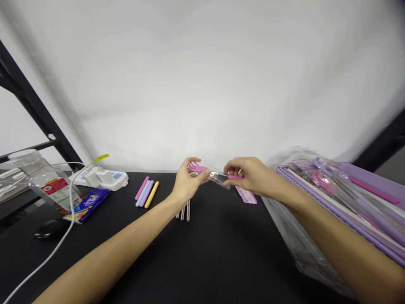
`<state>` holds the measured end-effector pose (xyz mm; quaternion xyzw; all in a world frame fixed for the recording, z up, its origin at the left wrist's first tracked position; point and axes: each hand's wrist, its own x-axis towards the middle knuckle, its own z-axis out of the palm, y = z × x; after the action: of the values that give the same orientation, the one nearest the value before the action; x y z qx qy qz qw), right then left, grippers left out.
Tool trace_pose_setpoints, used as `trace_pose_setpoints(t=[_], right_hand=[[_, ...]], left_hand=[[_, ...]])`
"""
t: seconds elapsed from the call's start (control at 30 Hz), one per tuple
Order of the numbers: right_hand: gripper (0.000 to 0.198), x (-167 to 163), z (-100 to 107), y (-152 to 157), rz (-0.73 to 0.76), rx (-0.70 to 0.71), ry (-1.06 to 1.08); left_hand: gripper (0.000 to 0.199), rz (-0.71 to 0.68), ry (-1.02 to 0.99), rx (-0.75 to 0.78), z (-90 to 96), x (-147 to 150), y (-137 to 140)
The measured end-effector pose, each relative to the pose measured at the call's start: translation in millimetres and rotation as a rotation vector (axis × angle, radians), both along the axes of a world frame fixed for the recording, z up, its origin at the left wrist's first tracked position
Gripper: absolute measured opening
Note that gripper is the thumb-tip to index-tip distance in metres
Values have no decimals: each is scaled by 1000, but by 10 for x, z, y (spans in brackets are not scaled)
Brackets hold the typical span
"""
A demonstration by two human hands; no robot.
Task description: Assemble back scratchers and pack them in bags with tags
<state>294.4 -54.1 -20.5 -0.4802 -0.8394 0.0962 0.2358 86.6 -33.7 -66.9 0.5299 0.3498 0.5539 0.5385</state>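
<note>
My left hand [187,179] is closed around a clear plastic sleeve [216,177]. Pink finger-like prongs of a back scratcher [196,167] show at that hand's fingertips. To the right, my right hand [245,173] pinches the sleeve's other end, with a pink handle [234,177] under its fingers. Whether the prongs and the handle are one piece, I cannot tell. Below my left wrist lie several thin metal rods [188,211], partly hidden by it. Pink, blue, purple and yellow handles [152,195] lie side by side further left. Pink printed cards [248,196] are under my right hand.
A purple box [319,190] of wrapped sticks, with clear plastic around it, stands at the right. On the left are a power strip [118,180], a plastic jar [52,181], a blue packet [91,203], a black mouse [50,228] and a white cable [72,202]. A white wall rises behind.
</note>
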Motion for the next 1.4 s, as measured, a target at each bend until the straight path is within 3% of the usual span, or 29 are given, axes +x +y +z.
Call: trace_pose_setpoints(t=[0.1, 0.2, 0.3, 0.4, 0.53, 0.77, 0.87, 0.97, 1.13, 1.23, 1.3, 1.4], right_hand=[[39, 64, 27, -20, 31, -270, 107], [43, 283, 89, -17, 71, -546, 185], [42, 468, 140, -11, 77, -664, 238], [43, 470, 136, -14, 67, -668, 308], [45, 268, 55, -15, 88, -594, 388], [59, 77, -41, -11, -3, 30, 178], [61, 25, -58, -19, -3, 134, 112], [59, -17, -70, -21, 42, 61, 132], [37, 109, -29, -28, 217, -329, 348], [34, 216, 8, -42, 289, -471, 342], [34, 224, 25, -55, 310, -484, 298], [26, 148, 43, -77, 323, -380, 262]], left_hand=[[56, 16, 5, 24, 27, -43, 24], [57, 99, 9, 61, 64, -128, 83], [57, 150, 7, 82, 84, -180, 123], [55, 105, -3, 73, 89, -143, 87], [40, -78, 58, 77, 70, -6, -34], [34, -176, 116, 101, 48, 12, -71], [32, -206, 230, 176, 79, -27, -80], [29, -202, 272, 237, 105, -40, -100], [27, -227, 273, 252, 126, -73, -71], [25, -229, 201, 255, 135, -101, -28], [26, -238, 165, 250, 138, -112, -9], [28, -246, 148, 237, 136, -115, -4]])
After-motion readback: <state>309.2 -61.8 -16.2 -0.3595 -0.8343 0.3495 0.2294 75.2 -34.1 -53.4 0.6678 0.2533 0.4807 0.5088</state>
